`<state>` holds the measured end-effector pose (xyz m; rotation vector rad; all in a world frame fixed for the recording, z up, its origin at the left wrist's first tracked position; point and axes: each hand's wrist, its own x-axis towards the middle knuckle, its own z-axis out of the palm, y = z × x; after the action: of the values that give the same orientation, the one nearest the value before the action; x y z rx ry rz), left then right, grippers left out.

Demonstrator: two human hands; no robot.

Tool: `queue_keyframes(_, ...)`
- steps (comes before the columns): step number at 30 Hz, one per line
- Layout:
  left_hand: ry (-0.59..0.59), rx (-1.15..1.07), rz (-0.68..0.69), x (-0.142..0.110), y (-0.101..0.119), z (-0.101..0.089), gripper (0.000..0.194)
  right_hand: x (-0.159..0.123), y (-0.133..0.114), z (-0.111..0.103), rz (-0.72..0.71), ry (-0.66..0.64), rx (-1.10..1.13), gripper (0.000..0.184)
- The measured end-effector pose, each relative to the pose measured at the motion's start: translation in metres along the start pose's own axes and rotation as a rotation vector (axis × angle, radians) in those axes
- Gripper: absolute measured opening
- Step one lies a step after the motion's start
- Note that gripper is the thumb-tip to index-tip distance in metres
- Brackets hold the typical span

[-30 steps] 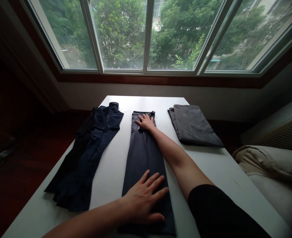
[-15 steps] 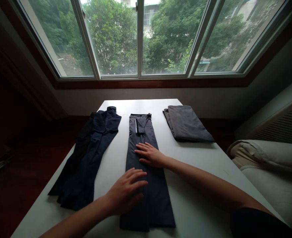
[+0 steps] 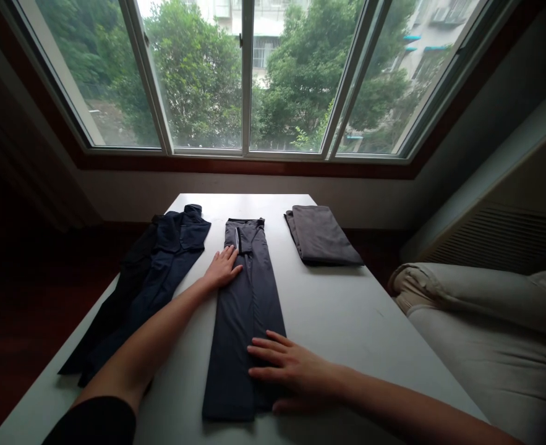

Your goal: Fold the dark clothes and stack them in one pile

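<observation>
We see 2 bare hands at the dark grey trousers (image 3: 235, 346), which lie lengthwise along the middle of the white table (image 3: 342, 327), waist end toward the window (image 3: 245, 80) and leg ends toward us; the legs lie close together, probably so that the cloth forms a narrow, even strip.

The left hand (image 3: 222, 268) grips nothing; it lies loosely flat at the trousers' left edge, fingertips beside the white-edged strip (image 3: 238, 240) near the waist, perhaps to steady that end; the right hand (image 3: 295, 369) is likewise unclenched, fingers spread over the lower legs' right edge, which would suit smoothing; we cannot tell how firmly either presses.

To the left, the navy garment (image 3: 175, 247) overlaps the black garment (image 3: 127, 287); to the right sits the folded grey cloth (image 3: 323, 235), near the table's far right edge; both sides stand apart from the trousers, which seems to leave us working room.
</observation>
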<state>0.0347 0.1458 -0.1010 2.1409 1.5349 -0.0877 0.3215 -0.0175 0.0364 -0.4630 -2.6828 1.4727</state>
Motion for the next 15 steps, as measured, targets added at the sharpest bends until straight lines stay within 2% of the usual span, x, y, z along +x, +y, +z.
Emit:
queue_keyframes(3, -0.031, 0.025, 0.074, -0.027, -0.005, 0.005, 0.072, -0.018, -0.001, -0.004, -0.043, 0.015, 0.022, 0.079)
queue_keyframes(5, -0.053, 0.027, 0.149, -0.062, -0.001, 0.004, 0.073, -0.027, 0.002, 0.0, -0.058, 0.029, 0.014, 0.084)
queue_keyframes(7, -0.082, 0.021, 0.247, -0.105, 0.009, -0.003, 0.071, -0.035, 0.009, 0.008, -0.053, 0.078, -0.028, 0.078)
queue_keyframes(11, -0.188, -0.034, 0.503, -0.187, 0.038, -0.028, 0.071, -0.042, 0.022, 0.024, -0.032, 0.248, -0.203, 0.053)
queue_keyframes(13, -0.268, -0.087, 0.612, -0.218, 0.051, -0.043, 0.076, -0.041, 0.027, 0.023, -0.026, 0.27, -0.266, 0.049)
queue_keyframes(15, -0.336, -0.147, 0.709, -0.238, 0.06, -0.059, 0.08, -0.037, 0.028, 0.019, -0.023, 0.25, -0.28, 0.05)
